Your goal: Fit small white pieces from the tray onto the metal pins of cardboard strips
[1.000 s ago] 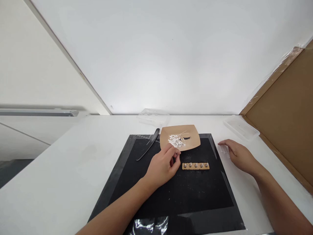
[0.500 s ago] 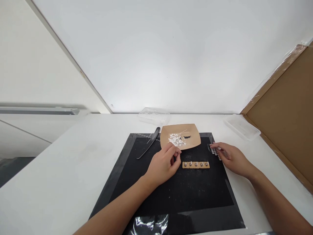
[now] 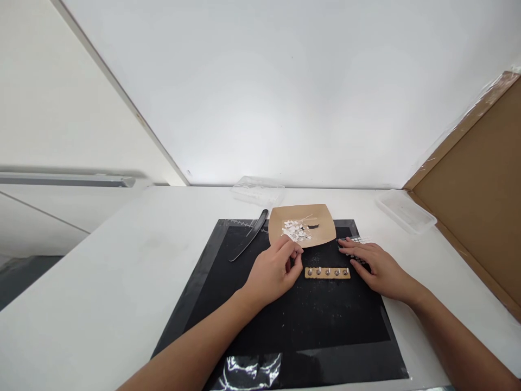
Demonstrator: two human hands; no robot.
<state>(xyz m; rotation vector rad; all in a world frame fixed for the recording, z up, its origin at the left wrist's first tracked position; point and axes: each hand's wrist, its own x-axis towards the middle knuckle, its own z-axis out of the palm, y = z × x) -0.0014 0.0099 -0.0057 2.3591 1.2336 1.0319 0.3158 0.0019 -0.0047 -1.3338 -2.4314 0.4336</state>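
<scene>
My left hand [image 3: 273,271] is closed in a pinch just in front of the brown paper tray [image 3: 321,235]; whatever lies between its fingertips is too small to make out. Small white bits [image 3: 296,231] and a dark scrap are heaped in that tray. To the right, my right hand [image 3: 377,269] lies with fingers stretched out over a sheet of white dots [image 3: 360,239], covering much of it. Between the hands, a narrow tan strip [image 3: 328,273] carries a row of several small metal pieces with upright white tips.
A black mat [image 3: 301,326] lies under the hands, on a white table [image 3: 101,271]. Left of the tray rests a pair of black tweezers [image 3: 251,239]. Clear plastic boxes [image 3: 257,190] stand at the back and a lid-like clear tray [image 3: 405,210] at right, by a cardboard panel [image 3: 476,168].
My right hand has moved left and farther onto the dotted sheet, its fingers now spread over it. My left hand keeps its pinch in nearly the same place.
</scene>
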